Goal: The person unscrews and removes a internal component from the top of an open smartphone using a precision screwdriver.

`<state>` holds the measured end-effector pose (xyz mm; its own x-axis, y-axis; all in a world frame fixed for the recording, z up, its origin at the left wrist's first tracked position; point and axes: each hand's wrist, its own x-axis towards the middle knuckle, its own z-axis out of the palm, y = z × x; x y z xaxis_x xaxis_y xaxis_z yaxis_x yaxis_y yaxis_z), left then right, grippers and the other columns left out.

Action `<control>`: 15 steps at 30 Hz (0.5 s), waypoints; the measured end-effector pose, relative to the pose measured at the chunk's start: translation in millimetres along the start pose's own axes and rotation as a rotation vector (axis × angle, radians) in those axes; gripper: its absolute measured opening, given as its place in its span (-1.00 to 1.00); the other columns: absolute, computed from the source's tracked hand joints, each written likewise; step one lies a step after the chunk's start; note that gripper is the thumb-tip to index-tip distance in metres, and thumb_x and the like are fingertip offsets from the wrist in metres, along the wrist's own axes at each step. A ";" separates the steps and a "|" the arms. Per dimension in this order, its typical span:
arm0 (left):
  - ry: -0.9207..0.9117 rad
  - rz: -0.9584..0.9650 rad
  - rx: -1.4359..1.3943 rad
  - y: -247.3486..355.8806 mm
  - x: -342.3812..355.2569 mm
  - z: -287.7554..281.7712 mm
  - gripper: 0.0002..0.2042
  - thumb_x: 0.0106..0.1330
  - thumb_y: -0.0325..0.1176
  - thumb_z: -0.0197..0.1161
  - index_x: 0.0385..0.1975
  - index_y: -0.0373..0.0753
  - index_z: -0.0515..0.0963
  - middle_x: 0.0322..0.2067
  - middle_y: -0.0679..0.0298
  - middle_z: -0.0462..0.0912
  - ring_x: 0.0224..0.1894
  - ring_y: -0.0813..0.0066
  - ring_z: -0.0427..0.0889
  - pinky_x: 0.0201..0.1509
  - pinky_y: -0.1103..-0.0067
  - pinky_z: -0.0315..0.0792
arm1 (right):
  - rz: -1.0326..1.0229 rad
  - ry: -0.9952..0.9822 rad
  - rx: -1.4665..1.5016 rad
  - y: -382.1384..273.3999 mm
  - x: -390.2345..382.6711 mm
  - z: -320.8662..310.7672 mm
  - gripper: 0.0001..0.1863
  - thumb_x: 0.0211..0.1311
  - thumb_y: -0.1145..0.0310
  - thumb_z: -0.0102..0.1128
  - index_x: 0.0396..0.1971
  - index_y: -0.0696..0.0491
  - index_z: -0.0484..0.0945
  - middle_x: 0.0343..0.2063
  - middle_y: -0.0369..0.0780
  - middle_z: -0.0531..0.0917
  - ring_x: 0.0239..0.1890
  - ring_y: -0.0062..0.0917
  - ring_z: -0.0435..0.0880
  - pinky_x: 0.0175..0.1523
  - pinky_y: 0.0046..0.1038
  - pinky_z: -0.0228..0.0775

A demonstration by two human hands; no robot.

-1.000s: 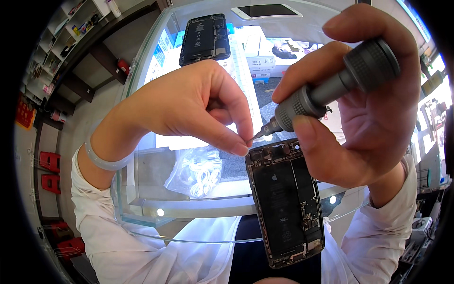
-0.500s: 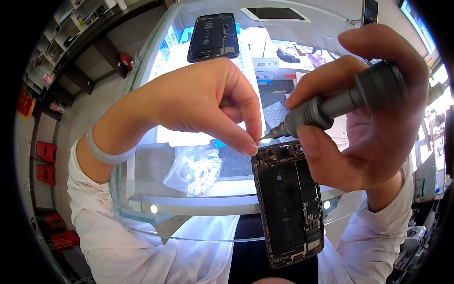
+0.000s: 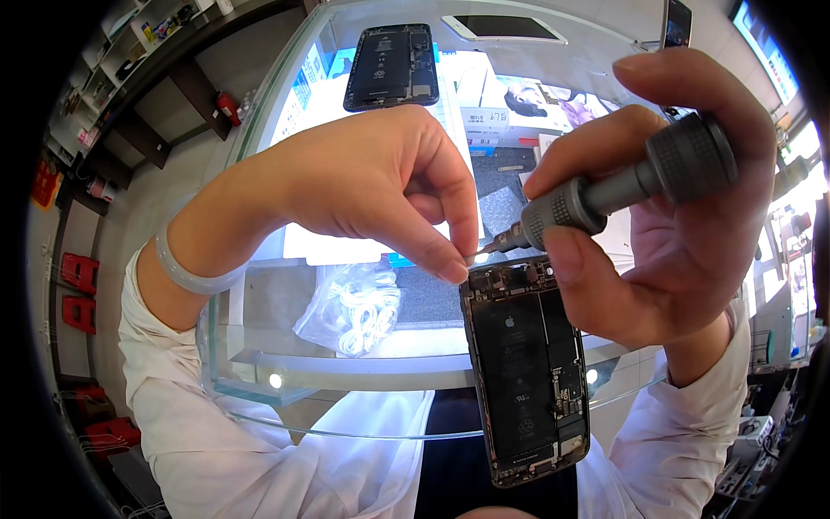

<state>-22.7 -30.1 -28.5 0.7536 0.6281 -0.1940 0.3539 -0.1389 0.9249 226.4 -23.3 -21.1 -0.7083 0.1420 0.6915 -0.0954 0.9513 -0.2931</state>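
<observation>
While the opened phone [image 3: 529,372] lay with its back cover off, its dark battery and boards showing, it sat low in the middle of the view, over the near edge of the glass counter [image 3: 259,363] and in front of the person's body. Whether anything propped it from beneath could not be told. The right hand [image 3: 683,216] was clamped around a grey knurled screwdriver [image 3: 622,190], whose tip came down at the phone's top left corner. The left hand [image 3: 372,182] had thumb and forefinger pinched together right at that tip, touching the phone's upper edge; any part between them was too small to see. A pale bangle [image 3: 186,272] ringed the left wrist. Inside the counter lay a clear bag of white cables [image 3: 354,307]. Farther back rested another opened phone [image 3: 391,65] and a white phone [image 3: 506,28].
</observation>
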 end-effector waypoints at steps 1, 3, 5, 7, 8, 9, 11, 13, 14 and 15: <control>-0.001 -0.002 0.000 -0.1 0.1 -0.3 -0.80 0.03 -0.38 0.53 -0.39 -0.32 0.72 -0.71 0.55 0.37 -0.65 0.82 0.28 -0.55 0.72 0.12 | -0.006 -0.004 0.001 0.6 0.5 -0.1 -0.09 -0.05 0.57 0.34 0.29 0.26 -0.01 -0.33 0.02 0.67 -0.38 -0.46 0.69 -0.10 -0.51 0.52; -0.004 0.002 0.010 -0.1 0.4 -0.7 -0.81 0.04 -0.39 0.53 -0.39 -0.32 0.72 -0.71 0.56 0.37 -0.65 0.82 0.28 -0.56 0.72 0.13 | -0.014 -0.015 -0.004 1.4 1.1 -0.5 -0.10 -0.05 0.58 0.34 0.29 0.26 -0.01 -0.33 0.02 0.67 -0.39 -0.46 0.69 -0.08 -0.50 0.53; -0.005 0.003 0.024 -0.1 0.8 -1.1 -0.81 0.04 -0.39 0.53 -0.39 -0.32 0.72 -0.71 0.56 0.36 -0.66 0.82 0.28 -0.56 0.72 0.13 | 0.002 -0.014 -0.003 0.2 0.9 -0.9 -0.10 -0.05 0.58 0.33 0.29 0.26 -0.01 -0.33 0.02 0.67 -0.39 -0.46 0.68 -0.06 -0.48 0.53; -0.012 -0.009 0.029 0.8 -0.6 -1.6 -0.82 0.06 -0.39 0.51 -0.39 -0.33 0.72 -0.72 0.56 0.35 -0.66 0.82 0.28 -0.58 0.72 0.13 | 0.031 0.003 0.008 -1.8 0.2 -1.4 -0.10 -0.05 0.58 0.33 0.28 0.27 -0.01 -0.33 0.01 0.67 -0.40 -0.46 0.68 -0.06 -0.48 0.53; -0.013 -0.020 0.029 1.2 -1.1 -1.7 -0.82 0.07 -0.39 0.50 -0.38 -0.33 0.72 -0.72 0.56 0.34 -0.67 0.82 0.27 -0.58 0.71 0.13 | 0.040 0.011 0.013 -2.4 0.1 -1.7 -0.10 -0.06 0.58 0.33 0.28 0.27 -0.01 -0.34 0.01 0.67 -0.40 -0.46 0.67 -0.06 -0.49 0.53; -0.017 -0.021 0.023 1.6 -0.8 -2.0 -0.82 0.08 -0.39 0.49 -0.38 -0.33 0.72 -0.72 0.56 0.35 -0.67 0.81 0.28 -0.58 0.71 0.13 | 0.041 0.019 0.018 -2.3 0.5 -2.1 -0.10 -0.06 0.58 0.32 0.28 0.28 -0.01 -0.34 0.01 0.67 -0.40 -0.47 0.67 -0.08 -0.49 0.52; -0.020 -0.024 0.007 2.6 -0.5 -1.9 -0.83 0.10 -0.39 0.47 -0.36 -0.34 0.72 -0.72 0.55 0.38 -0.68 0.81 0.28 -0.59 0.71 0.14 | 0.024 0.002 0.024 -0.8 1.6 -2.5 -0.11 -0.07 0.59 0.31 0.27 0.29 0.00 -0.35 0.00 0.67 -0.41 -0.48 0.67 -0.11 -0.52 0.50; 0.004 -0.024 0.059 4.2 -0.5 -1.5 -0.83 0.12 -0.40 0.45 -0.35 -0.34 0.72 -0.72 0.53 0.41 -0.68 0.80 0.30 -0.59 0.71 0.15 | 0.000 -0.031 0.023 1.7 3.2 -2.4 -0.12 -0.08 0.60 0.30 0.26 0.30 0.01 -0.36 -0.01 0.67 -0.43 -0.49 0.67 -0.15 -0.55 0.48; 0.017 -0.025 0.085 5.1 -0.5 -1.2 -0.84 0.13 -0.40 0.44 -0.35 -0.35 0.72 -0.72 0.52 0.43 -0.68 0.79 0.31 -0.59 0.71 0.16 | -0.007 -0.042 0.023 2.6 4.0 -2.2 -0.13 -0.09 0.60 0.29 0.26 0.30 0.02 -0.37 -0.01 0.67 -0.44 -0.50 0.67 -0.16 -0.56 0.47; 0.021 -0.014 0.098 5.6 0.0 -0.2 -0.84 0.13 -0.40 0.43 -0.35 -0.35 0.73 -0.72 0.51 0.45 -0.68 0.78 0.31 -0.59 0.71 0.17 | -0.002 -0.041 0.021 2.4 3.9 -0.9 -0.14 -0.09 0.60 0.29 0.25 0.30 0.03 -0.38 -0.02 0.67 -0.44 -0.51 0.67 -0.16 -0.58 0.47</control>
<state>-20.8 -30.7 -23.3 0.7369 0.6460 -0.1992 0.4180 -0.2037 0.8853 224.0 -20.2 -18.5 -0.7360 0.1287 0.6646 -0.1112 0.9455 -0.3062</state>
